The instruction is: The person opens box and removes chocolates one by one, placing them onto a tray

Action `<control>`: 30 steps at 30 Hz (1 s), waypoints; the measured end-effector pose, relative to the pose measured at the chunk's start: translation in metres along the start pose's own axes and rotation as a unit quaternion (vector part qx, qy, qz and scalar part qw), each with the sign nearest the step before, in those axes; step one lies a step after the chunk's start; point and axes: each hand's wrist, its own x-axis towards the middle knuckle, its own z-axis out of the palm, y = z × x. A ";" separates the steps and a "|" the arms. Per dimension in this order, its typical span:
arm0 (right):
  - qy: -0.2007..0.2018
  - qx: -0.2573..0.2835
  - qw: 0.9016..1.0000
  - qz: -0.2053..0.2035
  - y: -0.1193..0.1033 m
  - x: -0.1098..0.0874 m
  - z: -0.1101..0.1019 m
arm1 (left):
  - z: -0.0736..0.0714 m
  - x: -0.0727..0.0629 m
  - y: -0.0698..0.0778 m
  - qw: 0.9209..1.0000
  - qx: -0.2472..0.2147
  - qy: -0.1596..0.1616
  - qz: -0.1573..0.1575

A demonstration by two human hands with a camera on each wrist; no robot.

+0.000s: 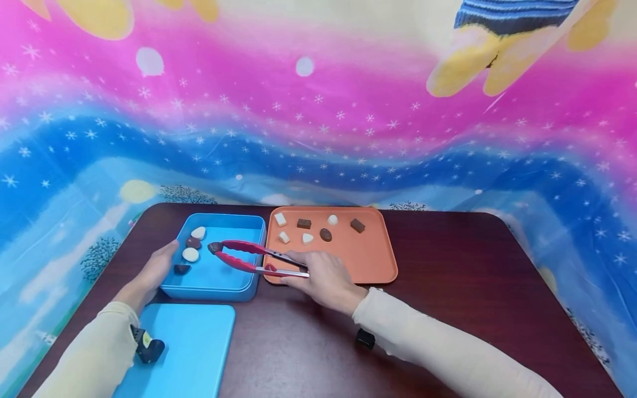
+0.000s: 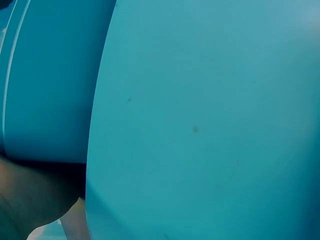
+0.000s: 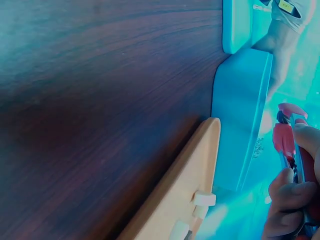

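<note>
In the head view my right hand (image 1: pixel 325 276) grips red-handled metal tongs (image 1: pixel 244 264) with scalloped red ends. Their tips pinch a dark brown chocolate piece (image 1: pixel 215 247) above the inside of an open blue box (image 1: pixel 249 296). Along the left part of that box lie a white piece (image 1: pixel 198 232), a brown piece (image 1: pixel 193 242), a white oval (image 1: pixel 191 255) and a dark piece (image 1: pixel 182 269). My left hand (image 1: pixel 151 273) touches the box's left wall, its fingers laid fairly straight along it. The right wrist view also shows the tongs (image 3: pixel 285 140) in the right fingers.
An orange tray (image 1: pixel 368 260) adjoins the box's right side. It holds several white and brown pieces, among them a brown oval (image 1: pixel 325 235) and a white dome (image 1: pixel 332 219). A flat blue lid (image 1: pixel 189 348) lies in front of the box on the dark wooden table (image 1: pixel 448 265).
</note>
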 end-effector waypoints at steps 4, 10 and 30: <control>0.000 0.012 1.000 0.013 0.006 -0.006 -0.005 | 0.000 0.000 -0.001 1.000 0.000 0.000 0.007; 0.000 0.041 0.999 0.024 0.014 -0.014 -0.012 | 0.000 -0.002 -0.001 1.000 0.003 -0.006 0.011; -0.005 0.096 0.993 0.068 0.045 -0.044 -0.035 | -0.001 0.000 -0.002 1.000 0.004 -0.005 0.001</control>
